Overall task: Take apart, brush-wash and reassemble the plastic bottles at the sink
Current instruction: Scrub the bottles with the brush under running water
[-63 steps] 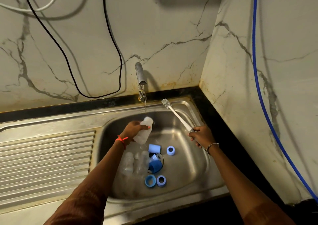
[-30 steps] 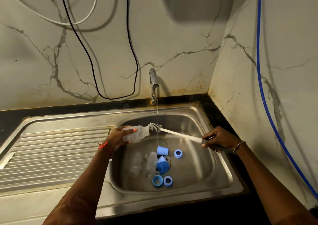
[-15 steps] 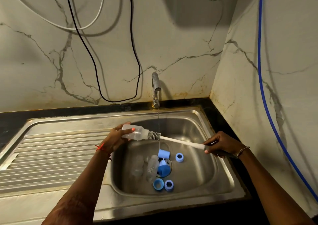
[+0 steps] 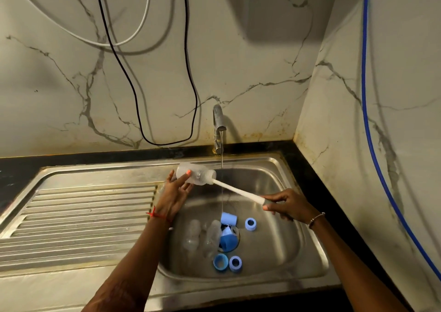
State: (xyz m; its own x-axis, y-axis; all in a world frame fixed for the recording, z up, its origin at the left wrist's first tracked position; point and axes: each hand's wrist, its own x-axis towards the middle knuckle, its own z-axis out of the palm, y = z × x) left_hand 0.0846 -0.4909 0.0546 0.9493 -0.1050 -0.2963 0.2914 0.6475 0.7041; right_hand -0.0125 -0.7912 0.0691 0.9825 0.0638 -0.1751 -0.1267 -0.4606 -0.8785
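The left hand (image 4: 175,193) holds a clear plastic bottle (image 4: 196,173) on its side above the left rim of the sink basin (image 4: 274,247), mouth turned to the right; its grip is a pinch, thumb across the upper side of the bottle and the other fingers under it, loosely spread. The right hand (image 4: 287,204) is wrapped around the handle end of a white bottle brush (image 4: 236,190), fingers pressed together on it. The brush shaft runs up and to the left from that hand into the bottle's mouth, and the bristle head is inside the bottle, dim through the plastic.

A thin stream of water (image 4: 222,168) falls from the tap (image 4: 218,125) at the back of the sink, passing just right of the bottle's mouth and crossing the brush shaft on its way to the basin floor.

On the basin floor lie two more clear bottles (image 4: 202,237) side by side, left of the drain. Blue parts sit around the drain: a blue cap (image 4: 228,218) behind it, a blue ring (image 4: 250,223) to its right, a larger blue piece (image 4: 228,240) over the drain, and two blue rings (image 4: 226,262) near the front wall, touching or almost so.

The ribbed steel draining board (image 4: 78,216) stretches to the left
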